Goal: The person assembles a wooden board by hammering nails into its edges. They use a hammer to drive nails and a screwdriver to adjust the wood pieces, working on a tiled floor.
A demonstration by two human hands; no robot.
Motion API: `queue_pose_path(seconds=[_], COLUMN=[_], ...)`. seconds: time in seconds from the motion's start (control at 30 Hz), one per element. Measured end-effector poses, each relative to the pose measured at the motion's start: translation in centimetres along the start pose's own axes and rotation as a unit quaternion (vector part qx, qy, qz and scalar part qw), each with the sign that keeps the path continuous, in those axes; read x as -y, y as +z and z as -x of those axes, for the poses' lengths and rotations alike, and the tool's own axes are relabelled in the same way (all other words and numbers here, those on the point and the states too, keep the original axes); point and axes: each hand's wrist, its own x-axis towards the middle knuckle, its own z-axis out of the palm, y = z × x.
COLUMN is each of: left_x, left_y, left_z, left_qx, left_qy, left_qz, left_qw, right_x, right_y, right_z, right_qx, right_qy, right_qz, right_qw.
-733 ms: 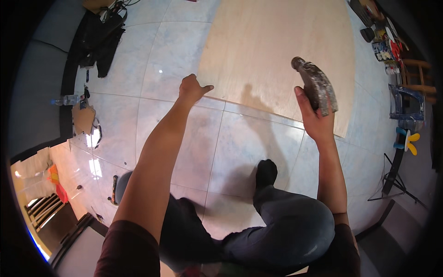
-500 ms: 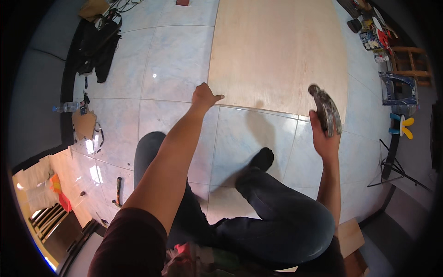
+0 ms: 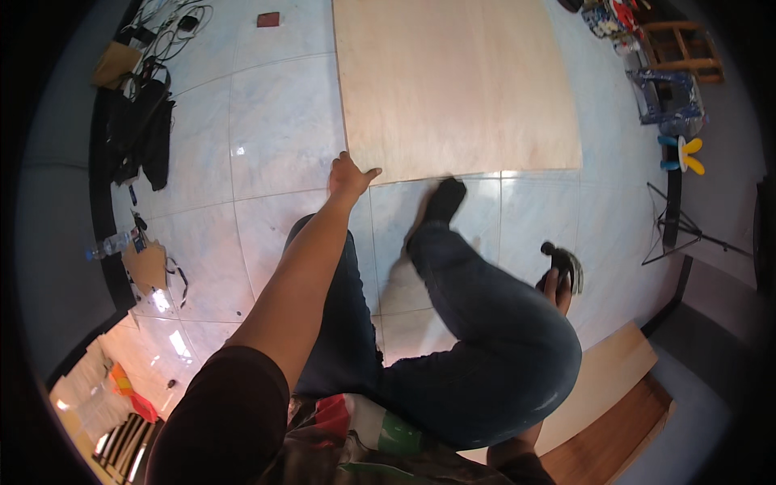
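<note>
A large pale plywood sheet point(image 3: 457, 89) lies flat on the tiled floor ahead. My left hand point(image 3: 349, 175) grips its near left corner, with the thumb out along the front edge and the fingers at the left side. Low beside my right knee, my right hand point(image 3: 558, 293) is closed round a claw hammer point(image 3: 565, 267); my bent leg partly hides the forearm, and the handle is mostly hidden. My right foot point(image 3: 446, 199), in a black sock, reaches the sheet's front edge.
Black bags point(image 3: 145, 125) and cables lie at left, near a plastic bottle point(image 3: 111, 245) and cardboard point(image 3: 147, 267). At right are a wooden frame point(image 3: 683, 50), a blue stool point(image 3: 668, 95) and a black tripod point(image 3: 679, 222). Wooden boards point(image 3: 602, 380) lie behind my right knee.
My right hand has brought the hammer down and back, from above the sheet's near right corner to beside my knee. My right foot has come forward to the sheet. My left hand stays at the corner.
</note>
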Motion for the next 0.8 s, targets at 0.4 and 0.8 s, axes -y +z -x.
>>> queue_pose_path(seconds=[0.4, 0.8], left_x=[-1.5, -0.9], left_y=[0.0, 3.4], left_z=[3.0, 0.5], left_qx=[-0.064, -0.026], left_qy=[0.396, 0.454], left_qz=[0.043, 0.087], left_qw=[0.915, 0.886], right_x=[-1.1, 0.9], right_y=[15.8, 6.3], right_z=[-6.8, -6.6], right_qx=[0.233, 0.117], right_qy=[-0.233, -0.202], right_qz=[0.218, 0.208], right_qw=[0.919, 0.950])
